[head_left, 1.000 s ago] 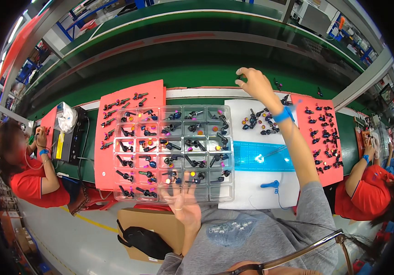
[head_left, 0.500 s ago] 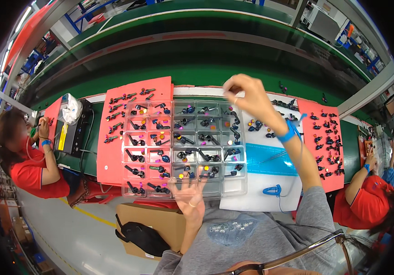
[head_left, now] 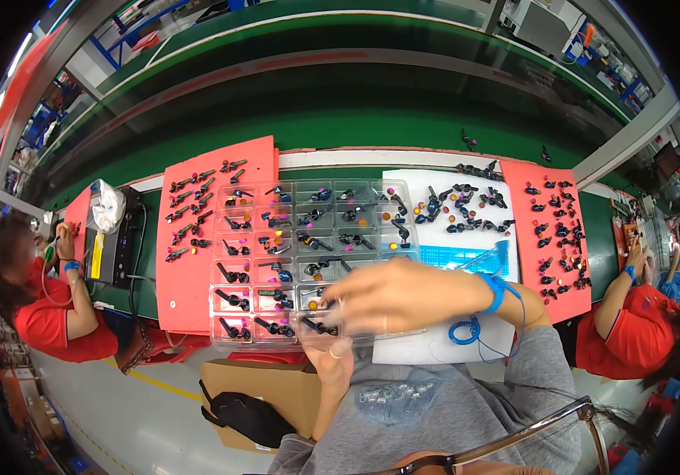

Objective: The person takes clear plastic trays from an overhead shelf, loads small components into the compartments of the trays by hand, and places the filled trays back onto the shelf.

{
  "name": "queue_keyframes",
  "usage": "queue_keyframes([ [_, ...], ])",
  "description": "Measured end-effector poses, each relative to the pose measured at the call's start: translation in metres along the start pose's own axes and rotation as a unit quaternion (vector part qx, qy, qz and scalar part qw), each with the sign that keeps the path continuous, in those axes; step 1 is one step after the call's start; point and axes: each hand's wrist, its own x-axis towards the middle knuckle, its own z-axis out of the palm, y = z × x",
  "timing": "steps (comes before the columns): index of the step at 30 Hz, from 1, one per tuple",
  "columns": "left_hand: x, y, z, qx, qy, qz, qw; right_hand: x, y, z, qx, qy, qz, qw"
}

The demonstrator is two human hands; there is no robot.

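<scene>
A clear compartment tray lies before me, many of its cells holding black earbud-like pieces with magenta, yellow and orange bits. At its near edge my left hand holds it from below, the fingers mostly hidden by the tray and my other hand. Across the tray's near right part reaches my right hand, its fingers smeared by motion and pointing left. Whether it grips anything does not show. Just below its fingertips, a black piece sits in a near-row cell.
On the left, a pink foam sheet carries rows of similar pieces. A white foam sheet on the right bears more pieces, a blue mat and a coiled blue cord. Beyond it lies another pink sheet. Co-workers sit on both sides.
My right hand has swung from beyond the tray's far right corner down and left over its near cells. A black piece now shows in a near-row cell that looked bare before.
</scene>
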Motion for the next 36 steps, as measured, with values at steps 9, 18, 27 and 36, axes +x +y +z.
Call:
queue_keyframes([
  [9,0.005,0.0,0.005,-0.003,-0.003,0.051,0.999,-0.083,0.081,-0.034,-0.417,0.041,0.276,0.865],
  [18,0.007,-0.002,0.005,-0.029,-0.007,0.058,0.998,-0.066,0.044,-0.043,-0.283,0.106,0.276,0.912],
  [27,0.009,0.002,0.035,0.034,-0.028,0.042,0.998,-0.035,-0.019,-0.006,0.018,0.025,0.143,0.989],
  [36,0.01,-0.004,0.011,-0.014,-0.021,0.069,0.997,-0.056,0.034,-0.048,-0.158,0.204,0.301,0.918],
])
